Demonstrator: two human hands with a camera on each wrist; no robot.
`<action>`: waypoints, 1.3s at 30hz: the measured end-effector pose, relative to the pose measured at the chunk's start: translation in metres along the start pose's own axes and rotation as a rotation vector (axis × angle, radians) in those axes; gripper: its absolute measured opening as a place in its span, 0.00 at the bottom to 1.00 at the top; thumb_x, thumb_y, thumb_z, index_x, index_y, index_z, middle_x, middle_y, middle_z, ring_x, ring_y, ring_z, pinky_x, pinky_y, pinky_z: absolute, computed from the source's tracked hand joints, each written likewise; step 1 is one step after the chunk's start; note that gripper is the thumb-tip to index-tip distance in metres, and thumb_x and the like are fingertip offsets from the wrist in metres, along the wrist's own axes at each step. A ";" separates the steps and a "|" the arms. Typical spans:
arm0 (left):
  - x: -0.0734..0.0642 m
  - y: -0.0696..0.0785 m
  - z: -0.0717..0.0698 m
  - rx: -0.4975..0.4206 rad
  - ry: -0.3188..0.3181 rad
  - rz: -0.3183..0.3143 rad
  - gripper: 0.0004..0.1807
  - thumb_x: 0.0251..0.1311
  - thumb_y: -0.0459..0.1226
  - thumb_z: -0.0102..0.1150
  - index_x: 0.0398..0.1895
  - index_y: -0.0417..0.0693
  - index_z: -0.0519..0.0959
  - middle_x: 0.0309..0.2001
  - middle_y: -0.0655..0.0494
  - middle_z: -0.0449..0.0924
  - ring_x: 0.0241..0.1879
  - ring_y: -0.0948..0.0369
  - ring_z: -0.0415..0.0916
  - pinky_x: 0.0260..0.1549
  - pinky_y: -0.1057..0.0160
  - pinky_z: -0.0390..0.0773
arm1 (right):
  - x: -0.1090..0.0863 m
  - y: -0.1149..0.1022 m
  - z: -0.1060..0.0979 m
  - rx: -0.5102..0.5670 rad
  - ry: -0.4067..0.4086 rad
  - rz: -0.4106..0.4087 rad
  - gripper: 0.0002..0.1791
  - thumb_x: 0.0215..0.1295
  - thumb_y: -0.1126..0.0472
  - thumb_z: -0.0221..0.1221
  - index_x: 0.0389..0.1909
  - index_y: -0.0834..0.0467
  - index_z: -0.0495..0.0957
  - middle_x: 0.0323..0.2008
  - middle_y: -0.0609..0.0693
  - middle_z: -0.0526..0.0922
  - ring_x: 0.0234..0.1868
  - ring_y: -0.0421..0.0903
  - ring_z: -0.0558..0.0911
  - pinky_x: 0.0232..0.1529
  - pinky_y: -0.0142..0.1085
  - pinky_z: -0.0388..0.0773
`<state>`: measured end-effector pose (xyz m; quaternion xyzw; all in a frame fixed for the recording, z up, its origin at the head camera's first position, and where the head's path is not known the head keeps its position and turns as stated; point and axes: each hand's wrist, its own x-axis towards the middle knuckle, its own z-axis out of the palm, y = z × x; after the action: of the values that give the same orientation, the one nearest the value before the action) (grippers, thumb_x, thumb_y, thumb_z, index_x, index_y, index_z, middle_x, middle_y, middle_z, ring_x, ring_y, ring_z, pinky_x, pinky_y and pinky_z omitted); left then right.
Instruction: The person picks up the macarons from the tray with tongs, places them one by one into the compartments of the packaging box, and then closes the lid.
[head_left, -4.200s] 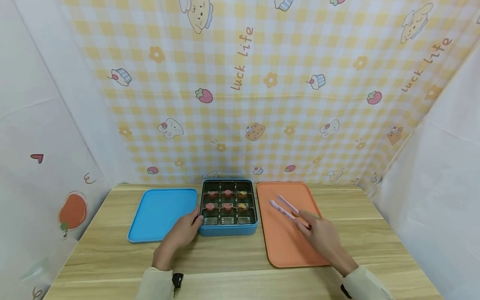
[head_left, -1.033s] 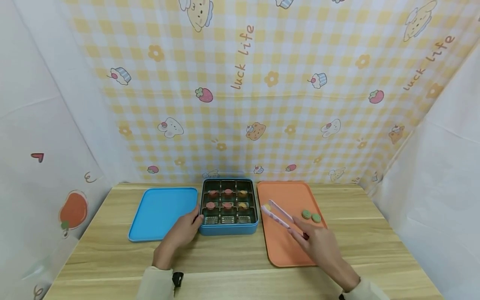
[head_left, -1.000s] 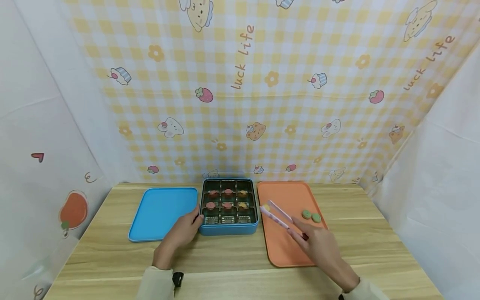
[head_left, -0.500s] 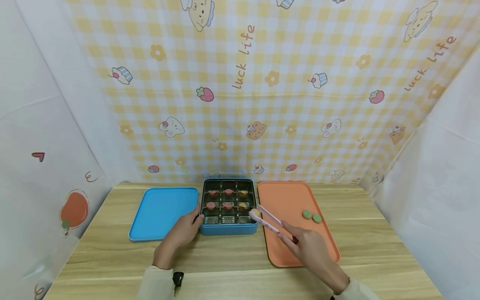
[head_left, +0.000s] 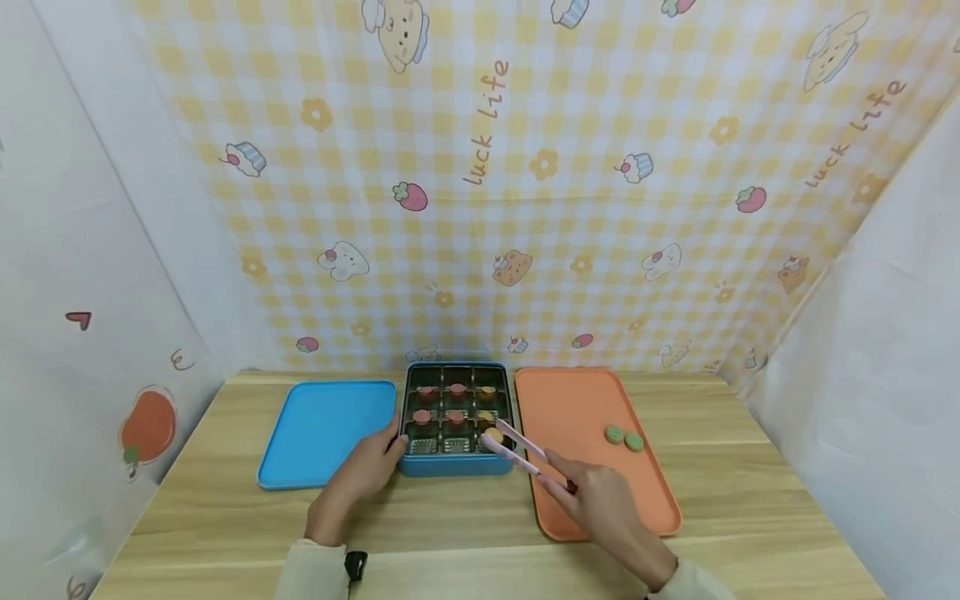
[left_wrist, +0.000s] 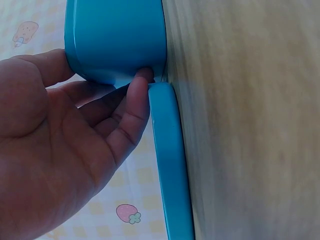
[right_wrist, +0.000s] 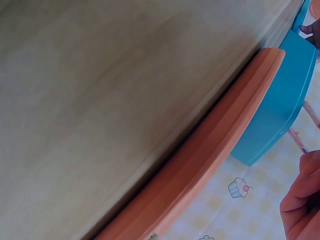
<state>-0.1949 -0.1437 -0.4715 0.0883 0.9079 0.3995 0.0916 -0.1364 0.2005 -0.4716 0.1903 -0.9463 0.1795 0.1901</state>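
Observation:
My left hand (head_left: pixel 367 462) holds the left side of a blue box (head_left: pixel 456 467); in the left wrist view its thumb and fingertips touch the box wall. A dark tray with compartments lines the box. Pink macarons (head_left: pixel 422 416) and yellow ones (head_left: pixel 487 391) sit in its back and middle rows. My right hand (head_left: pixel 600 500) grips pale pink tongs (head_left: pixel 512 456), which pinch a yellow macaron (head_left: pixel 493 436) at the front right compartment. Whether that macaron touches the compartment floor I cannot tell. Just part of the right hand shows in the right wrist view.
An orange tray (head_left: pixel 573 396) lies right of the box, with two green macarons (head_left: pixel 615 434) near its right edge. Left of the box is a flat blue lid or tray (head_left: pixel 330 425). A checked cloth (head_left: pixel 577 208) hangs behind the wooden table (head_left: pixel 420 533).
The right hand has carried the tongs, with the yellow macaron between their tips, leftward from the orange tray to the box's front right compartment. The left hand has stayed at the box.

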 end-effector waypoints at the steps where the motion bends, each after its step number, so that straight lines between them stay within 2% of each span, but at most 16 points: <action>1: -0.001 0.000 0.001 0.006 0.005 0.002 0.31 0.78 0.39 0.42 0.76 0.31 0.51 0.72 0.30 0.57 0.43 0.50 0.75 0.42 0.53 0.69 | 0.000 0.000 0.001 0.001 -0.003 0.001 0.21 0.64 0.47 0.66 0.55 0.51 0.85 0.09 0.26 0.55 0.10 0.22 0.47 0.12 0.21 0.47; 4: -0.002 -0.001 0.002 0.011 0.011 0.005 0.31 0.78 0.40 0.42 0.75 0.31 0.52 0.72 0.31 0.57 0.55 0.47 0.73 0.44 0.53 0.69 | -0.002 -0.001 0.002 0.002 -0.012 0.014 0.21 0.64 0.47 0.65 0.55 0.51 0.85 0.09 0.26 0.55 0.10 0.23 0.47 0.12 0.22 0.47; 6: -0.003 -0.001 0.003 0.017 0.015 0.004 0.31 0.78 0.40 0.42 0.75 0.31 0.52 0.72 0.32 0.57 0.60 0.47 0.71 0.44 0.53 0.69 | -0.002 -0.002 0.002 0.005 -0.018 0.024 0.22 0.64 0.46 0.65 0.55 0.52 0.84 0.09 0.26 0.56 0.10 0.24 0.47 0.11 0.22 0.47; 11: -0.003 -0.002 0.004 0.015 0.023 0.009 0.30 0.77 0.39 0.42 0.75 0.31 0.53 0.72 0.31 0.58 0.59 0.46 0.71 0.44 0.51 0.70 | -0.002 -0.002 0.001 0.013 -0.039 0.043 0.22 0.65 0.46 0.64 0.56 0.51 0.84 0.09 0.27 0.56 0.10 0.25 0.49 0.11 0.23 0.48; 14: -0.003 -0.002 0.004 0.010 0.026 0.013 0.31 0.77 0.39 0.42 0.75 0.30 0.53 0.72 0.31 0.58 0.65 0.43 0.68 0.51 0.47 0.73 | -0.002 -0.002 0.001 0.018 -0.049 0.048 0.23 0.65 0.46 0.64 0.57 0.52 0.83 0.09 0.28 0.56 0.09 0.25 0.49 0.11 0.24 0.48; 18: -0.003 -0.003 0.004 0.007 0.027 0.012 0.31 0.78 0.40 0.41 0.75 0.30 0.52 0.72 0.31 0.57 0.69 0.40 0.62 0.56 0.44 0.71 | -0.001 -0.002 0.001 0.023 -0.049 0.046 0.23 0.65 0.46 0.64 0.57 0.52 0.83 0.08 0.27 0.56 0.09 0.25 0.49 0.11 0.23 0.47; 23: -0.003 -0.002 0.004 0.011 0.028 0.009 0.31 0.78 0.40 0.41 0.75 0.30 0.52 0.72 0.31 0.57 0.65 0.44 0.68 0.47 0.50 0.71 | 0.000 -0.001 0.002 0.026 -0.033 0.036 0.22 0.64 0.46 0.65 0.56 0.52 0.84 0.08 0.26 0.55 0.09 0.24 0.48 0.11 0.22 0.46; 26: -0.002 -0.001 0.003 0.013 0.027 0.010 0.31 0.78 0.40 0.41 0.75 0.30 0.52 0.72 0.31 0.57 0.65 0.44 0.68 0.47 0.50 0.71 | 0.000 -0.001 0.002 0.028 -0.033 0.036 0.22 0.64 0.46 0.65 0.56 0.52 0.84 0.08 0.26 0.55 0.09 0.24 0.48 0.11 0.22 0.46; 29: -0.002 -0.001 0.002 0.012 0.024 0.009 0.31 0.78 0.40 0.41 0.75 0.30 0.52 0.72 0.31 0.57 0.68 0.41 0.63 0.52 0.46 0.72 | 0.000 -0.001 0.002 0.040 -0.042 0.044 0.22 0.64 0.46 0.65 0.56 0.51 0.84 0.08 0.27 0.55 0.09 0.24 0.49 0.11 0.22 0.47; 31: -0.002 -0.002 0.002 0.013 0.022 0.006 0.31 0.78 0.40 0.41 0.75 0.30 0.52 0.72 0.31 0.56 0.67 0.41 0.65 0.52 0.46 0.72 | 0.001 -0.002 0.002 0.046 -0.046 0.049 0.23 0.65 0.46 0.64 0.57 0.51 0.84 0.08 0.27 0.56 0.09 0.24 0.49 0.11 0.22 0.47; 34: -0.002 -0.002 0.002 0.008 0.016 0.001 0.31 0.78 0.40 0.42 0.75 0.30 0.52 0.72 0.31 0.56 0.58 0.41 0.72 0.47 0.50 0.71 | 0.001 -0.002 0.002 0.046 -0.051 0.054 0.23 0.65 0.45 0.64 0.57 0.51 0.83 0.08 0.27 0.56 0.09 0.25 0.50 0.11 0.23 0.47; 36: -0.002 -0.001 0.002 0.009 0.016 0.005 0.31 0.78 0.40 0.42 0.75 0.30 0.52 0.72 0.31 0.56 0.56 0.43 0.73 0.45 0.51 0.70 | 0.001 -0.001 0.002 0.045 -0.050 0.051 0.22 0.65 0.46 0.64 0.57 0.51 0.84 0.08 0.27 0.56 0.09 0.25 0.50 0.11 0.23 0.48; 39: -0.002 -0.001 0.001 0.009 0.015 0.012 0.31 0.78 0.40 0.42 0.75 0.29 0.53 0.71 0.29 0.57 0.45 0.46 0.76 0.44 0.52 0.70 | 0.000 -0.001 0.002 0.051 -0.045 0.049 0.22 0.65 0.46 0.64 0.57 0.51 0.84 0.09 0.27 0.56 0.10 0.25 0.50 0.12 0.23 0.48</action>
<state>-0.1927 -0.1438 -0.4728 0.0914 0.9098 0.3965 0.0819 -0.1370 0.1992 -0.4730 0.1760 -0.9498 0.2038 0.1594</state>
